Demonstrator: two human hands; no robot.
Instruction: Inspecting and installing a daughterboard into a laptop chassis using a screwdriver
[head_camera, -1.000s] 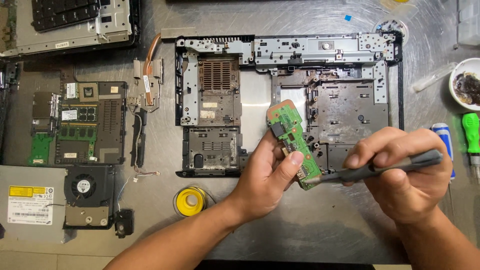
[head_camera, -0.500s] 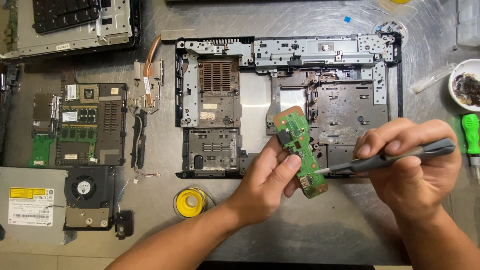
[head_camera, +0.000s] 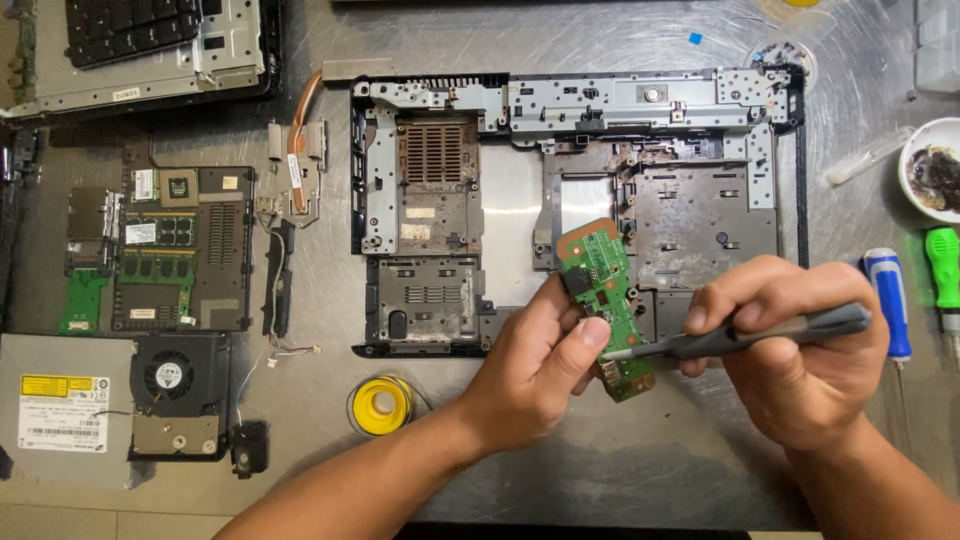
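Note:
My left hand (head_camera: 535, 370) grips a small green circuit board (head_camera: 603, 290), held tilted just above the front edge of a stripped laptop base (head_camera: 560, 200). Its thumb lies across the board's lower half. My right hand (head_camera: 790, 355) is closed around a grey pen-shaped tool (head_camera: 760, 335), held nearly level. The tool's tip touches the board near my left thumb.
On the metal table lie a motherboard (head_camera: 165, 250), a fan (head_camera: 180, 390), an optical drive (head_camera: 60, 410), a copper heat pipe (head_camera: 295, 160), a yellow solder spool (head_camera: 382, 405) and a keyboard frame (head_camera: 140, 40). At the right lie blue (head_camera: 888, 300) and green (head_camera: 943, 265) screwdrivers and a white dish (head_camera: 925, 165).
The right hand has raised the tool's rear end, bringing it nearly level, while its tip stays on the board. The left hand and board shifted slightly.

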